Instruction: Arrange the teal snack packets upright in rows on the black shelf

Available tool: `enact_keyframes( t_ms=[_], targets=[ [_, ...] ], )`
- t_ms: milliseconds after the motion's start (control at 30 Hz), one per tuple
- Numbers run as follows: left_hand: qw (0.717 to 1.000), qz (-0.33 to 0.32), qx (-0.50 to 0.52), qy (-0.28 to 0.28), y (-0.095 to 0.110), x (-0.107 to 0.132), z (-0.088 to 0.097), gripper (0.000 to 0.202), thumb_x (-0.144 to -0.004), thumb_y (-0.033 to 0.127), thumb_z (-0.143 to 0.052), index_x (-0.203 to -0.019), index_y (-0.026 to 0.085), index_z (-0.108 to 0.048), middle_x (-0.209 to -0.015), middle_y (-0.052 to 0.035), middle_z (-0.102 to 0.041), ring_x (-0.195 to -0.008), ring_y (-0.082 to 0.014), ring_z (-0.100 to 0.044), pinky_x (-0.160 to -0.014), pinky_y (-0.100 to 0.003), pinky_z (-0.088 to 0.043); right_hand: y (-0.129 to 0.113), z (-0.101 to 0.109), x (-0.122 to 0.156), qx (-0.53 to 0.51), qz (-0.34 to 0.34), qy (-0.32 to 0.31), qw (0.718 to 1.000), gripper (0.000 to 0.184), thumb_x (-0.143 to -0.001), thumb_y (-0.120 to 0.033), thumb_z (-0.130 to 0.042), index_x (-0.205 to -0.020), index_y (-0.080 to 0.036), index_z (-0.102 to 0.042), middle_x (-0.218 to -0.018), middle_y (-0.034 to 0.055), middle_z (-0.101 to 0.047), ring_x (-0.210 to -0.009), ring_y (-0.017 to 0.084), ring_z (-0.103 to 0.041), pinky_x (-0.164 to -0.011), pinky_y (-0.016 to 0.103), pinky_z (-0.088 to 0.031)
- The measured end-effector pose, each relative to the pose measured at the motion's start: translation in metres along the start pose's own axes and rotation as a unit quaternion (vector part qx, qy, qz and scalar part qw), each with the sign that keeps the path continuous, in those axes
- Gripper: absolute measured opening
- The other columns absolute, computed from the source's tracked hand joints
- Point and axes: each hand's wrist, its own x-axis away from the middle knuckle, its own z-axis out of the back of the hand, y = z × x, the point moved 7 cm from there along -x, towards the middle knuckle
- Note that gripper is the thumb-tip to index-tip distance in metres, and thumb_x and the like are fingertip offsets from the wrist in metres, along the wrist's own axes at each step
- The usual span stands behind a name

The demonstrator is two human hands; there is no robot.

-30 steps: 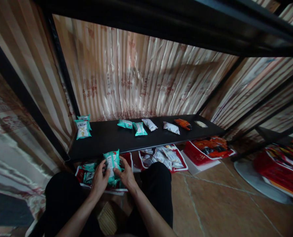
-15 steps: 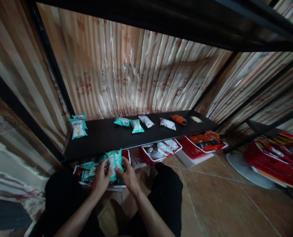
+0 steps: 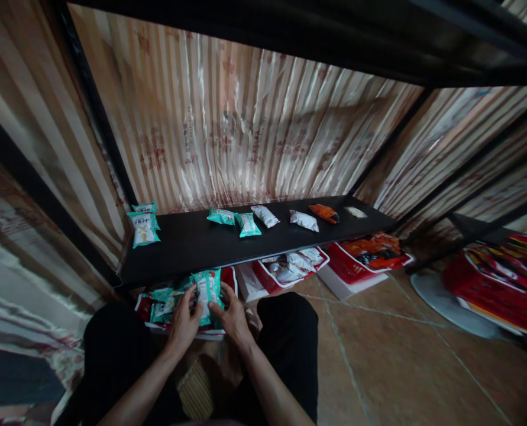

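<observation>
Between my two hands is a teal-and-white snack packet [image 3: 207,293], held upright over a red basket [image 3: 231,283] of similar teal packets. My left hand [image 3: 186,316] grips its left edge, fingers behind and thumb in front. On its right edge my right hand [image 3: 231,313] is closed the same way. Above on the black shelf [image 3: 178,245], teal packets [image 3: 144,228] stand stacked at the left end. Two more teal packets, one of them [image 3: 248,225] nearer the front, lie mid-shelf beside a silvery-white packet [image 3: 265,216].
Farther right on the shelf lie another white packet [image 3: 304,220], an orange packet [image 3: 324,213] and a small pale packet [image 3: 355,212]. Below stand a basket of white packets [image 3: 290,266] and one of orange packets [image 3: 372,251]. Black posts and an upper shelf [image 3: 267,35] frame the space.
The view has shifted slightly, so the shelf and baskets sit a little differently. Both hands keep hold of the teal packet in nearly the same pose. My right knee has moved slightly left.
</observation>
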Motion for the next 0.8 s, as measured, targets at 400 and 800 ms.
enact_keyframes(
  t_ms=[400, 800],
  targets=[
    [1.0, -0.001, 0.018, 0.022, 0.008, -0.01, 0.001, 0.05, -0.076, 0.043, -0.05, -0.118, 0.017, -0.052, -0.11, -0.0127, -0.061, -0.093, -0.0218, -0.062, -0.081, -0.041, -0.051, -0.02, -0.004, -0.012, -0.037, -0.01, -0.022, 0.999, 0.051, -0.068, -0.031, -0.068, -0.116, -0.023, -0.052, -0.116, 0.0052, -0.062, -0.103, 0.021, -0.06, -0.091, 0.037, -0.047],
    [0.989, 0.092, 0.107, 0.044, 0.03, -0.057, 0.021, 0.049, -0.078, 0.044, -0.052, -0.118, 0.016, -0.053, -0.115, -0.0128, -0.061, -0.1, -0.0226, -0.06, -0.085, -0.037, -0.049, -0.036, -0.03, -0.064, -0.102, -0.042, -0.068, 0.992, 0.055, -0.067, -0.029, -0.069, -0.118, -0.023, -0.046, -0.108, 0.0052, -0.064, -0.101, 0.023, -0.06, -0.081, 0.036, -0.052]
  ],
)
